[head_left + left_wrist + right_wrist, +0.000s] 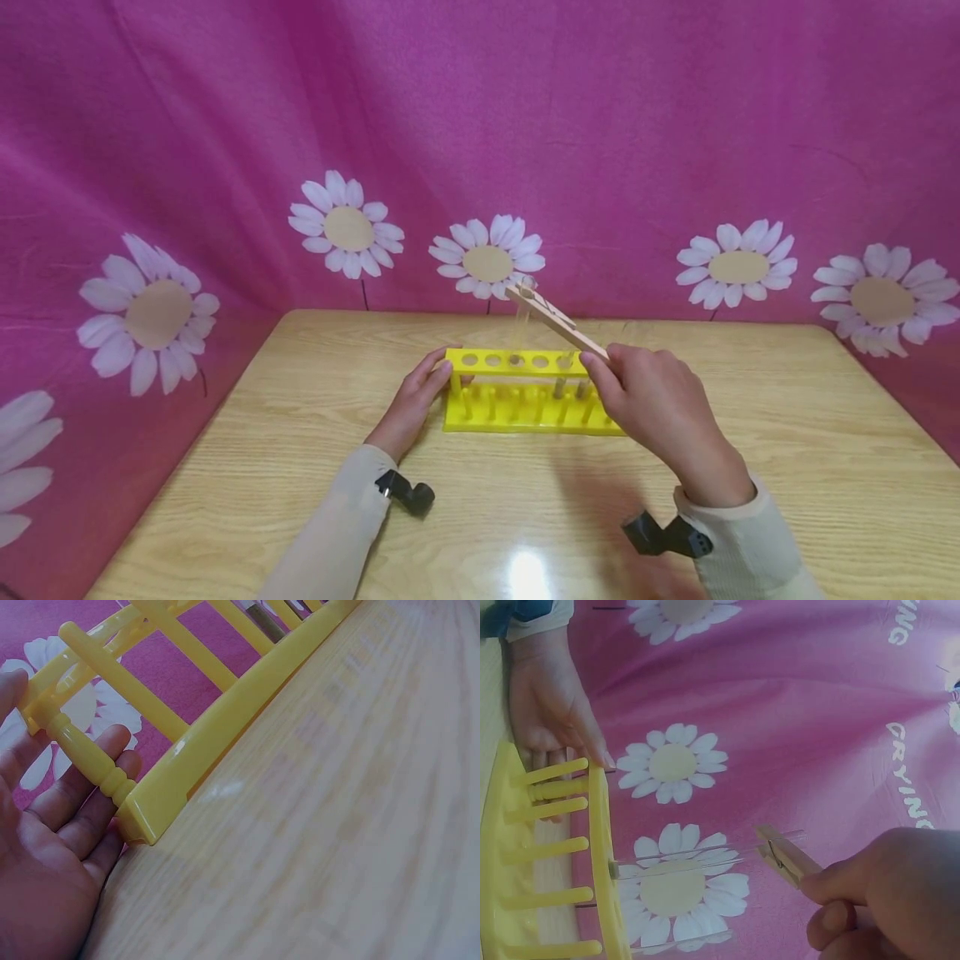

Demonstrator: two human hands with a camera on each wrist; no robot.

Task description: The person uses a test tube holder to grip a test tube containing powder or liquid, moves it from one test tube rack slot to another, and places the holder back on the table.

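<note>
Place: a tabletop (345,375) screened by pink cloth (600,125); whether in a home, school or lab, cannot be told. Screen: creased, printed with white daisies (487,263) and, in the right wrist view, white lettering (909,776); hung behind the tabletop's far edge and along its left and right edges. Surface: pale, wood-grained, glossy, with a bright reflection (528,575) on the near part. Lab-type items, toward the middle of the far edge: yellow rack (525,372), clear tubes (520,329), wooden clamp (558,321).
</note>
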